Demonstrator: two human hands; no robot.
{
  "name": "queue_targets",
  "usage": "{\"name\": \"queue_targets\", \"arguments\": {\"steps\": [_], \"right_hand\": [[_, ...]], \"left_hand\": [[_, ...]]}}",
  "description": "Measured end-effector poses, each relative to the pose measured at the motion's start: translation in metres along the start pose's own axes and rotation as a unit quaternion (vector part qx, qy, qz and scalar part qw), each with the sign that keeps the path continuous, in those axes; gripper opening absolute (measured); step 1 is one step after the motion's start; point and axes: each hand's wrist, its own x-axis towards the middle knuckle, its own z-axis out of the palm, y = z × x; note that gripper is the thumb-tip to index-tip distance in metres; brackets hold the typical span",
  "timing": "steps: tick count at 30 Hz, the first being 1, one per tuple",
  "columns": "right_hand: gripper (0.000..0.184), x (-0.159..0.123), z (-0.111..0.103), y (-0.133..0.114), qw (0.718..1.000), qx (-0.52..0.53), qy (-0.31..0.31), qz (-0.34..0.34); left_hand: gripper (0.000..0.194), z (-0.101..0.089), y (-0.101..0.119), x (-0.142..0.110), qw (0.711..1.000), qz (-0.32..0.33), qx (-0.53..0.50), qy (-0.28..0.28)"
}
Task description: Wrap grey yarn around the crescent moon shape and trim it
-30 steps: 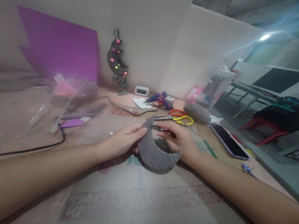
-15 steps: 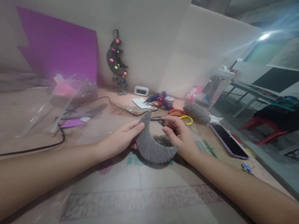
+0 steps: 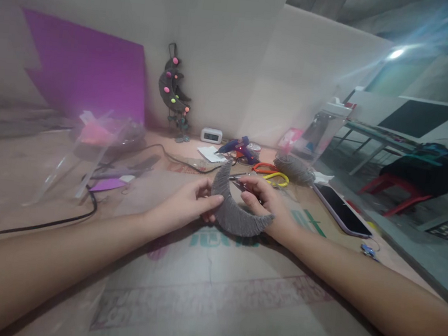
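A crescent moon shape wrapped in grey yarn (image 3: 239,217) is held above the table. My left hand (image 3: 195,202) grips its left side, thumb on the front face and fingers behind. My right hand (image 3: 266,201) is closed around small snips (image 3: 237,182), whose metal tips point left inside the crescent's curve; their handle is mostly hidden by the fingers. The crescent's right tip overlaps the right hand near the wrist. Just beyond lie scissors with orange and yellow handles (image 3: 279,181) and a bundle of grey yarn (image 3: 294,168).
A glue gun (image 3: 234,147) rests on white paper, its black cord running left. A small digital clock (image 3: 212,135) stands by the wall. To the right are a phone (image 3: 341,210) and a clear bottle (image 3: 326,130). A decorated dark crescent (image 3: 170,86) hangs on the wall near purple sheets (image 3: 90,76).
The crescent has turned slightly and shifted a little right and up. My left thumb now lies further onto its front. The right hand has barely moved, still holding the snips.
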Motion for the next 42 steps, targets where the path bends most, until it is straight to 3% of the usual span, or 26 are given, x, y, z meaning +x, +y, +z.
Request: {"name": "queue_targets", "arguments": {"steps": [7,15,22,31,42], "right_hand": [[0.024,-0.001,-0.002,0.000,0.997,-0.069,-0.003,-0.029],[0.024,0.000,-0.007,-0.003,0.976,-0.164,-0.037,-0.142],[0.025,0.001,-0.007,0.001,0.972,-0.175,-0.045,-0.153],[0.025,-0.001,-0.004,0.000,0.984,-0.164,-0.010,-0.071],[0.023,0.013,-0.002,0.020,0.994,-0.104,0.041,0.016]], "left_hand": [[0.025,0.000,-0.001,-0.001,1.000,0.018,0.008,0.014],[0.020,0.002,0.005,-0.004,0.996,0.007,0.014,0.085],[0.021,0.003,0.006,-0.004,0.997,0.008,0.021,0.072],[0.022,0.000,0.001,-0.003,0.997,-0.005,-0.002,0.081],[0.031,0.003,0.002,-0.003,0.995,-0.013,-0.016,0.094]]}}
